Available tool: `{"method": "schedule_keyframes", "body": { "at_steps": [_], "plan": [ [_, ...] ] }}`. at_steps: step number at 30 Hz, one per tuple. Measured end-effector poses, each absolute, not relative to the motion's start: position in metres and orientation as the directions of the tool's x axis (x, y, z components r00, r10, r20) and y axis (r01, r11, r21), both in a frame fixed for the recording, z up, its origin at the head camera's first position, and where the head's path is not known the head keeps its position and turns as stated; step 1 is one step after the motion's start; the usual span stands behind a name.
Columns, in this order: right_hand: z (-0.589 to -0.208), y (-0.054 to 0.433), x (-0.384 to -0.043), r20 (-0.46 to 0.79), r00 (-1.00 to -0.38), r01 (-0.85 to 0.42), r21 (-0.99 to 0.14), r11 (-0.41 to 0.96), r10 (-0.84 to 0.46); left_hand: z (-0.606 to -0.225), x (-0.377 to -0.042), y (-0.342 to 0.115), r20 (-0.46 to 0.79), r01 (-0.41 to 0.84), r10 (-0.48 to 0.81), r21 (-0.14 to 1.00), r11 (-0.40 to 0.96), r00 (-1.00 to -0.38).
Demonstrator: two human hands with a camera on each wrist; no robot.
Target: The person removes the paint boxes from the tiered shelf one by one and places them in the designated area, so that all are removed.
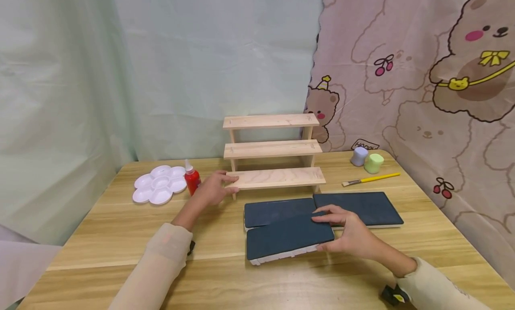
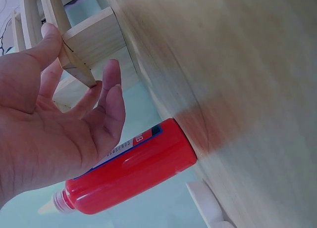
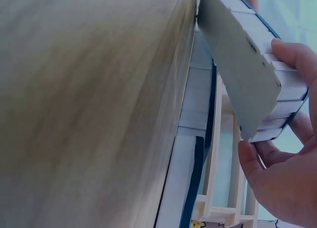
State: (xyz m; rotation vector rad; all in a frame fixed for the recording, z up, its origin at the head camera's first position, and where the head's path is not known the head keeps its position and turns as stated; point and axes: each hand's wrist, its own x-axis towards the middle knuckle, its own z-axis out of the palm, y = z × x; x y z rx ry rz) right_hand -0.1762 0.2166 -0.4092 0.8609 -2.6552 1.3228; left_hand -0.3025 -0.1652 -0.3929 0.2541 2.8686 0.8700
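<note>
A three-step wooden display stand (image 1: pixel 277 178) stands at the back of the table. My left hand (image 1: pixel 212 188) holds the left end of its lowest board, thumb on one side and fingers on the other. In the left wrist view, a red squeeze bottle (image 2: pixel 133 168) stands just beside that hand. My right hand (image 1: pixel 354 234) grips the right end of a long, flat dark-topped box (image 1: pixel 287 236) with white sides. This box is tilted and lifted, its pale underside (image 3: pixel 242 65) showing in the right wrist view. Behind it lie two similar boxes, one at left (image 1: pixel 277 210) and one at right (image 1: pixel 362 207).
A white flower-shaped paint palette (image 1: pixel 161 183) lies at the left, beyond the bottle. At the back right stand a purple pot (image 1: pixel 359 156) and a green pot (image 1: pixel 374 163), with a yellow-handled paintbrush (image 1: pixel 374 179) in front. Curtains hang behind the table.
</note>
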Motion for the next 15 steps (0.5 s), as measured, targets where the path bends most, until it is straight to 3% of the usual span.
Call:
{"method": "schedule_keyframes", "body": {
  "at_steps": [8, 15],
  "plan": [
    [-0.4088, 0.2170, -0.1755, 0.315, -0.813, -0.544, -0.711, 0.446, -0.489, -0.3928, -0.3024, -0.1650, -0.081, 0.120, 0.197, 0.557, 0.822, -0.977],
    [-0.4089, 0.2168, -0.1735, 0.290, -0.825, -0.535, -0.676, 0.507, -0.484, -0.3933, -0.3047, -0.1647, -0.086, 0.116, 0.195, 0.553, 0.825, -0.977]
  ]
}}
